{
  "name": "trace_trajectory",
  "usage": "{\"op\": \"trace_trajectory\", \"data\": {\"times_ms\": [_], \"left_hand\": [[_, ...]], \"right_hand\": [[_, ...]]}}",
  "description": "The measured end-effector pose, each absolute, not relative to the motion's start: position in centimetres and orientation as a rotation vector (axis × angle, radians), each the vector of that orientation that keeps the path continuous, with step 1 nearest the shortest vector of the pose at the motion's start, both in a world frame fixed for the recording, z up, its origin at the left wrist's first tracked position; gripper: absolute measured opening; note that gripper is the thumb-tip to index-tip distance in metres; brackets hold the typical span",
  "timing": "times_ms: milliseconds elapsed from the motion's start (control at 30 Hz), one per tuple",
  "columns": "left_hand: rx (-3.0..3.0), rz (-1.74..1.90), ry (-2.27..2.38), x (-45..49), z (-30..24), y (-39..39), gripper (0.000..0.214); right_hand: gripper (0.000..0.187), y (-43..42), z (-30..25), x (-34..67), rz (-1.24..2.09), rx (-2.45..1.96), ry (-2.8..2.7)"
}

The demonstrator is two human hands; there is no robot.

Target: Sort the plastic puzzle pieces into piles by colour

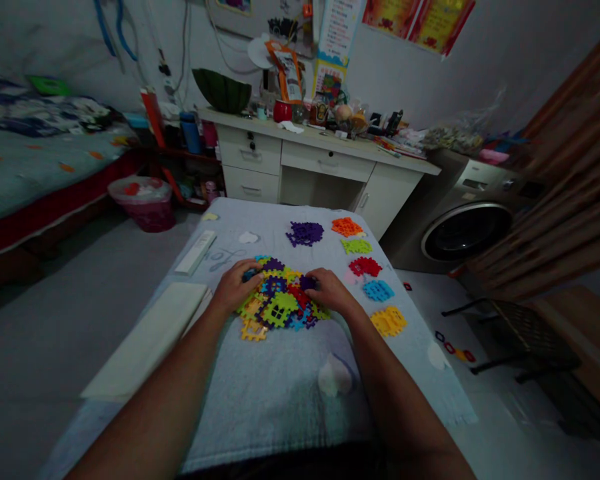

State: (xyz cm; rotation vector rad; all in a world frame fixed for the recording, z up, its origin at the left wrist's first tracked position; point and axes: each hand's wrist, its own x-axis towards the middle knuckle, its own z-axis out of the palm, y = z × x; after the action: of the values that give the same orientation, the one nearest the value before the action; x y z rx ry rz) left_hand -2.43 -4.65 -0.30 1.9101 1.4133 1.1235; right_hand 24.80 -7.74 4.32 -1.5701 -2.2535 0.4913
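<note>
A mixed heap of coloured plastic interlocking tiles lies in the middle of a table covered by a pale blue towel. My left hand rests curled on the heap's left edge, fingers on a dark blue tile. My right hand sits on the heap's right side, fingers pinched round a purple tile. Sorted piles lie beyond and to the right: purple, orange, green, red, light blue and yellow.
A white remote and a flat white board lie at the table's left. A white desk full of clutter stands behind, a washing machine to the right, a bed to the left. Loose tiles lie on the floor.
</note>
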Motion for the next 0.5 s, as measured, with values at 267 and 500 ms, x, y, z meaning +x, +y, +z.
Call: {"op": "trace_trajectory", "data": {"times_ms": [267, 500], "left_hand": [[1.909, 1.121, 1.417, -2.1, 0.4, -4.9, 0.035], [1.911, 1.124, 1.423, -2.1, 0.3, -4.8, 0.035]], "right_hand": [[0.021, -8.0, 3.7, 25.2, 0.562, -1.482, -2.137], [0.033, -7.9, 2.7, 25.2, 0.518, -1.508, -1.875]]}}
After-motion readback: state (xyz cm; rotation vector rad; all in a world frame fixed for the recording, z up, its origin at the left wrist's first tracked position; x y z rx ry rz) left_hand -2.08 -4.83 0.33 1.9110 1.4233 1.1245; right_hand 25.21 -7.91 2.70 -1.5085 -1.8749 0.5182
